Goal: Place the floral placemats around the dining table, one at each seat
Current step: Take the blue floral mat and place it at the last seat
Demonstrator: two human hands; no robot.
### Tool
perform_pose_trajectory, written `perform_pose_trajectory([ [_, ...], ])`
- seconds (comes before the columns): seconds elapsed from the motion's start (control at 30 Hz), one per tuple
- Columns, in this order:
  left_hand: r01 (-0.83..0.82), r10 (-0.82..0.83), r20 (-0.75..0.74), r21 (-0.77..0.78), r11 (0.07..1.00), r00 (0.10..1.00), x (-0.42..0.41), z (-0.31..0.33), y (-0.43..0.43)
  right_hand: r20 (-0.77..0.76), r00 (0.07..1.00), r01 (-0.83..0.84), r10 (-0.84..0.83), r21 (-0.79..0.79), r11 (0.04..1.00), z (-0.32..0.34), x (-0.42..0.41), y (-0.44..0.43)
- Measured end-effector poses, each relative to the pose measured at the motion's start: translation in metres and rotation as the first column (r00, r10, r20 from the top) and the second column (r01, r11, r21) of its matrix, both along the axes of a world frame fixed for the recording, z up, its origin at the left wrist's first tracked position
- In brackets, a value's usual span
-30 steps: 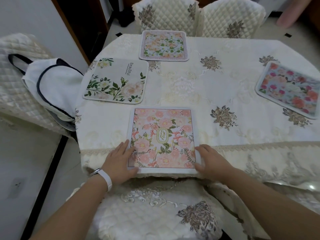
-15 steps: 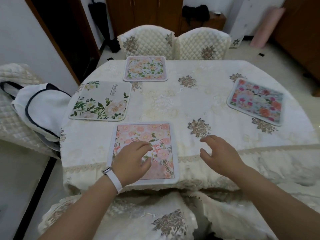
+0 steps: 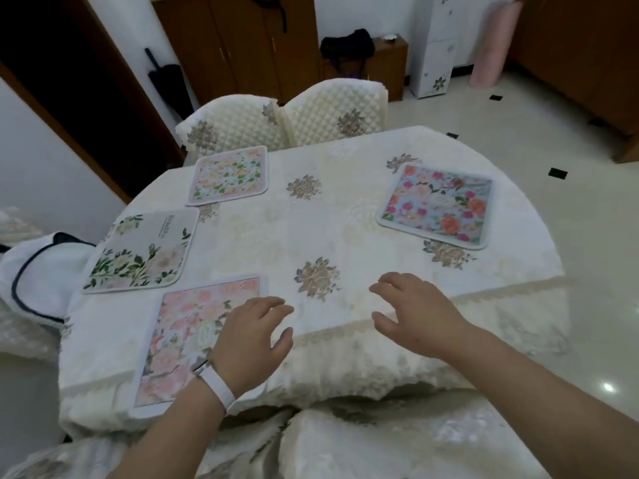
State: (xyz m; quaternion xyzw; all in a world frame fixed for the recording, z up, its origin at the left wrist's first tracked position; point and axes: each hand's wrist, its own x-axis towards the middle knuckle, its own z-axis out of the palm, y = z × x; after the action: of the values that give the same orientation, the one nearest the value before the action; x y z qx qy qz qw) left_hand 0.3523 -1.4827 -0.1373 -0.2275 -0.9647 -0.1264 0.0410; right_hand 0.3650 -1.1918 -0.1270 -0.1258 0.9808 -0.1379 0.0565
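Observation:
Several floral placemats lie on the cream tablecloth point(image 3: 345, 229). A pink rose placemat point(image 3: 186, 333) sits at the near edge. A grey placemat with green leaves point(image 3: 141, 252) lies at the left, a pale one with orange flowers point(image 3: 230, 174) at the far side, and a blue one with red roses point(image 3: 437, 205) at the right. My left hand point(image 3: 252, 340) hovers over the pink placemat's right edge, fingers apart, holding nothing. My right hand point(image 3: 415, 312) hovers above bare cloth to the right, also empty with fingers spread.
Two quilted chairs point(image 3: 283, 119) stand at the far side, and two more chair backs point(image 3: 345, 444) are below my arms. A white bag with dark trim point(image 3: 41, 274) rests on a chair at the left. Wooden cabinets point(image 3: 242, 43) line the back wall.
Both hands have lifted off the pink placemat and shifted to the right. The view has swung right and upward, so the placemats now appear further left.

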Motion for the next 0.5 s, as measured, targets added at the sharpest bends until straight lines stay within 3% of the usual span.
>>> perform_pose_trajectory([
  [0.27, -0.036, 0.037, 0.007, -0.103, 0.994, 0.999, -0.004, 0.005, 0.113, 0.059, 0.997, -0.052, 0.051, 0.032, 0.998, -0.001, 0.002, 0.106],
  [0.5, -0.009, 0.011, 0.020, -0.113, 0.994, 1.000, -0.011, 0.006, 0.148, 0.106, 0.994, -0.046, 0.040, 0.056, 0.997, 0.005, 0.004, 0.137],
])
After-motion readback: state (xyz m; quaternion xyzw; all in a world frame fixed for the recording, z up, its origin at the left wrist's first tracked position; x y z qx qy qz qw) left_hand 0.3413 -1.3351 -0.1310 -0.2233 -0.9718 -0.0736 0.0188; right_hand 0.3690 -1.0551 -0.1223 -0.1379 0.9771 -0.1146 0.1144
